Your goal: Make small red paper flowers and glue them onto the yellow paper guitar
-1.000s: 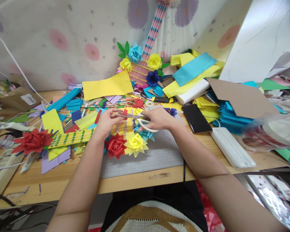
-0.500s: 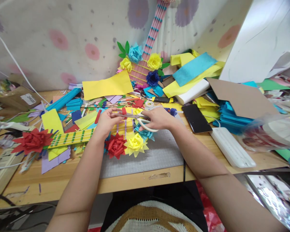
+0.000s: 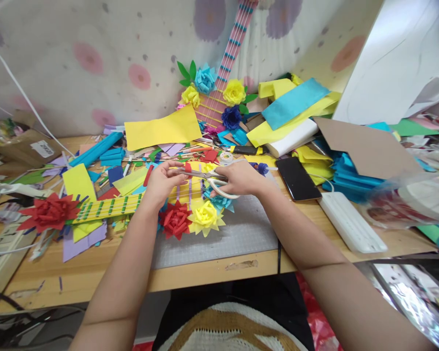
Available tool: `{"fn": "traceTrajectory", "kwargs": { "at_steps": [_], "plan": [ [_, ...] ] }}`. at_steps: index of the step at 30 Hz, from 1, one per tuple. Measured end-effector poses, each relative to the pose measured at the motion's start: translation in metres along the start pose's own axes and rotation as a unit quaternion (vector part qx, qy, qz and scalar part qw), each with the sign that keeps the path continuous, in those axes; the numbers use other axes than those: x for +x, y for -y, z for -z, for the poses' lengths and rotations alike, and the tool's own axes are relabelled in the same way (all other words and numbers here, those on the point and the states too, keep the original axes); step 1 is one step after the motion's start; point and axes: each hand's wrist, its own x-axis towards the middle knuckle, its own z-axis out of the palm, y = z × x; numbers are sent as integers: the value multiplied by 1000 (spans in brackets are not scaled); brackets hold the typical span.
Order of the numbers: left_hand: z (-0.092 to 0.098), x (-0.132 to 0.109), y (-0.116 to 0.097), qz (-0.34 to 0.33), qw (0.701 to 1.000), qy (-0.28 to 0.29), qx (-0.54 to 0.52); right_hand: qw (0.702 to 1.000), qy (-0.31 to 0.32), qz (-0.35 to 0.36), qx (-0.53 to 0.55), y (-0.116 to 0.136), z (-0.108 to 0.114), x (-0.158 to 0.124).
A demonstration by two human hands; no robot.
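Note:
My right hand [image 3: 241, 178] grips white-handled scissors [image 3: 208, 179], blades pointing left. My left hand [image 3: 163, 183] pinches a small red paper strip [image 3: 188, 167] at the blade tips. Both hands hover over a yellow paper guitar [image 3: 111, 206] lying on the desk, with a red flower [image 3: 175, 219], a yellow flower [image 3: 206, 216] and a blue one at its body. A large red flower [image 3: 49, 213] sits at the guitar's left end. A grey cutting mat [image 3: 237, 234] lies under my hands.
A pink paper guitar [image 3: 225, 63] with flowers leans on the wall. Yellow and blue paper sheets [image 3: 163, 128], scraps, cardboard [image 3: 364, 146], a black phone [image 3: 297, 178] and a white power strip [image 3: 349, 222] crowd the wooden desk [image 3: 205, 275].
Both hands with scissors and strip have barely shifted; the view has moved very slightly.

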Motion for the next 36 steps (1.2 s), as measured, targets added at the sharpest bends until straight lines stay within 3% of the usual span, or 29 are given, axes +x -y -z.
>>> {"fn": "traceTrajectory", "kwargs": {
  "at_steps": [19,36],
  "plan": [
    [0,1,-1,28,999,-36,1,1000,-11,11,6,-1,1,-2],
    [-1,-2,-3,20,1000,-7,-9,999,-23,-12,24,-4,0,-1]
  ]
}}
